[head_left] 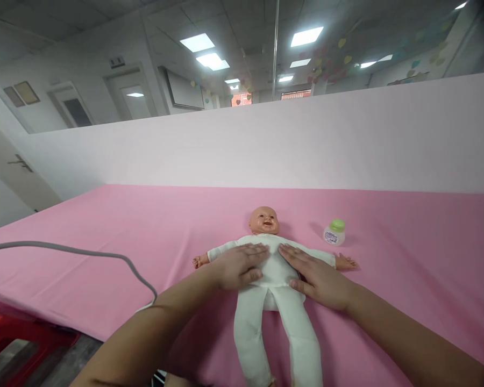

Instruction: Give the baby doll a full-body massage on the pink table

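A baby doll (pixel 271 269) with a white cloth body lies on its back on the pink sheet (pixel 145 215), arms spread to both sides. Its head (pixel 264 220) points away from me, face up, and its legs run toward me. My left hand (pixel 242 265) rests flat on the left side of the doll's chest, fingers stretched out. On the right side of the chest lies my right hand (pixel 318 275), also flat with fingers extended. Neither hand grips anything. The doll's feet are partly cut off at the bottom edge.
A small clear bottle with a green cap (pixel 334 233) stands beyond the doll's arm on the right. A grey cable (pixel 64 247) crosses the sheet from the left toward my forearm. Behind is a low white wall (pixel 266 145) with glass above. A red stool (pixel 24 344) stands lower left.
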`<state>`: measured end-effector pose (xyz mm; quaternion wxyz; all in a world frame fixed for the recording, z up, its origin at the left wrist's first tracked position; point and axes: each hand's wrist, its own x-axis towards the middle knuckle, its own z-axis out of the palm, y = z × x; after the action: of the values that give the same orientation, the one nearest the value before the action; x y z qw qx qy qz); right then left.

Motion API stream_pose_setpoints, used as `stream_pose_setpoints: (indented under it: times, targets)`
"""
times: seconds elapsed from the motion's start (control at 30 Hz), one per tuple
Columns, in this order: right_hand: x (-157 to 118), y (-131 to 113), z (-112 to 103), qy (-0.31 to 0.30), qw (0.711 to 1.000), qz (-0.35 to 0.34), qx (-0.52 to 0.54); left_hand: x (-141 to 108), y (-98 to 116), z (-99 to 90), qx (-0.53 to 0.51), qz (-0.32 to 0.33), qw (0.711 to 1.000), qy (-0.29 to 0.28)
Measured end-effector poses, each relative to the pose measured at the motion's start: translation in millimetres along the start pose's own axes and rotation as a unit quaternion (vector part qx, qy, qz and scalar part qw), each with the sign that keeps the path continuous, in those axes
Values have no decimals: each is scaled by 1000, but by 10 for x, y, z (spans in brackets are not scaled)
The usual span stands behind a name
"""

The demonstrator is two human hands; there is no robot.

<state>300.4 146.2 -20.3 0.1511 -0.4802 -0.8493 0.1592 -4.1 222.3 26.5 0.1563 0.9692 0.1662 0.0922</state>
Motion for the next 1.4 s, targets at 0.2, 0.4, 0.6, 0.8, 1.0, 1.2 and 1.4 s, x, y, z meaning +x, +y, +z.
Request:
stream_pose_setpoints:
  times: [0.2,0.4,0.6,0.8,1.0,1.2,1.4]
  targets:
    - [-3,2,2,2,1000,1,16,12,-410,-23,57,-104,993,13]
    - [-51,-92,-141,-12,1000,1,18,-243,-430,39,70,-133,989,11]
    - [-243,-534,-309,-62,988,-135,51,-388,-318,64,71,-115,991,6]
    - [-166,-667,-298,-100,977,-179,56,-384,-315,101,79,-100,992,14]
    - [277,-253,-262,-48,991,-124,16,-398,-321,138,94,-93,991,22]
    - [372,63,-283,-51,998,-19,-40,-413,-305,147,100,-97,990,20]
    - [198,256,-220,-28,997,29,-70,-420,-314,148,100,-97,990,17]
